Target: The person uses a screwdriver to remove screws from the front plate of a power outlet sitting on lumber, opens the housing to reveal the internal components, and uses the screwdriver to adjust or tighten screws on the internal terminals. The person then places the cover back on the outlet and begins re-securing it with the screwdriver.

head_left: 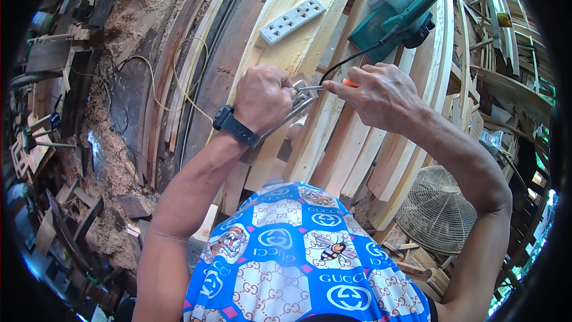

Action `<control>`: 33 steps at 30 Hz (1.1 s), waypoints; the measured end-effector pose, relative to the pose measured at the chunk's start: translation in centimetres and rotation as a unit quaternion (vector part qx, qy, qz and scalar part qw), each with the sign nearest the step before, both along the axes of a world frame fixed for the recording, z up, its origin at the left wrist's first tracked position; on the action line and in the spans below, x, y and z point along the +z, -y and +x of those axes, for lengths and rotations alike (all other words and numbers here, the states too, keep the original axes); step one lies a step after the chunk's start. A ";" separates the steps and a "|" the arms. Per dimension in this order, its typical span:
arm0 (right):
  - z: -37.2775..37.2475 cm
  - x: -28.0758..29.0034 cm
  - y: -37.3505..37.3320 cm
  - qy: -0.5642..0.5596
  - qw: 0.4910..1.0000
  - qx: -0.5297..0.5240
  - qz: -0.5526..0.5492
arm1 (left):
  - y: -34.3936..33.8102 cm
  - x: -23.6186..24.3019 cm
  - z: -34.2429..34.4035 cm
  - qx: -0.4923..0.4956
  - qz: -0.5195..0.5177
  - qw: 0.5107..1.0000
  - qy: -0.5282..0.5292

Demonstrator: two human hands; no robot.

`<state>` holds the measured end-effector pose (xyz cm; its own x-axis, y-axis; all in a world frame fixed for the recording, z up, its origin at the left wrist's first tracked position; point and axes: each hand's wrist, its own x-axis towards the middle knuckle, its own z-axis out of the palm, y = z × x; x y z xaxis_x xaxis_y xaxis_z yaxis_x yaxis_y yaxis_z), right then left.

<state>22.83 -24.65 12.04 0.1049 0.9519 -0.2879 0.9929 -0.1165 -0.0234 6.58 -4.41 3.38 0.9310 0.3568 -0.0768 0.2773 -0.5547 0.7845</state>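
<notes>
My left hand (265, 98), with a dark watch on its wrist, is closed around a narrow, pale open casing (302, 106) with metal parts inside. My right hand (381, 92) grips a screwdriver by its orange handle (350, 83). The metal shaft points left, and its tip meets the casing beside my left fingers; the exact contact is too small to make out. Farther off, a white multi-socket strip piece (293, 21) lies face up on a light wooden plank (262, 53).
A green power planer (396, 21) with a black cord rests on the boards at the far right. A thin yellow cord (154, 86) loops on the left near sawdust (107, 203). A round woven fan cover (438, 209) is by my right elbow, and scrap wood surrounds the boards.
</notes>
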 end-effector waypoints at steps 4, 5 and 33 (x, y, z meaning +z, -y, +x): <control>-0.3 0.1 -0.1 0.025 0.999 0.029 0.018 | 0.2 -0.4 -0.1 0.004 0.011 0.999 0.032; -0.6 0.5 -0.5 0.038 0.999 0.029 -0.012 | 0.2 -0.3 -0.2 0.004 0.011 0.999 0.031; -7.5 -4.8 1.0 -0.299 0.823 -0.445 0.188 | -5.3 0.2 0.3 -0.235 0.152 0.956 0.092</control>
